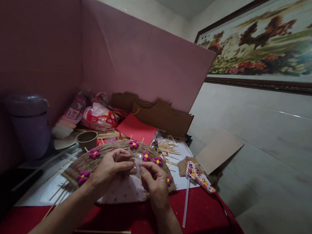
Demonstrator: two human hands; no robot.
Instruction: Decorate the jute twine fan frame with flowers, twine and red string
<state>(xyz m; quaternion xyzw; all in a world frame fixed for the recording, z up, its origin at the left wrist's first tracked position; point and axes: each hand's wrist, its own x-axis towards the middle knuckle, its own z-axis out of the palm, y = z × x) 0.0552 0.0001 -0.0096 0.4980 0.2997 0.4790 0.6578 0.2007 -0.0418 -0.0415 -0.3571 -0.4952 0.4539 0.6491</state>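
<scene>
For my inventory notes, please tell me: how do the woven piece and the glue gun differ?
The woven piece is brown and broad; the glue gun is mostly white and smaller. The woven piece carries raised magenta flowers; the glue gun has a flat-looking flower pattern. Both show flower decoration.

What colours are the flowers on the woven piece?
The flowers are magenta with yellow centres, seen in the head view.

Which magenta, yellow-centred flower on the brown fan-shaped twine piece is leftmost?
The lowest magenta, yellow-centred flower, near the left end of the brown fan-shaped twine piece; every other visible flower sits further right.
</scene>
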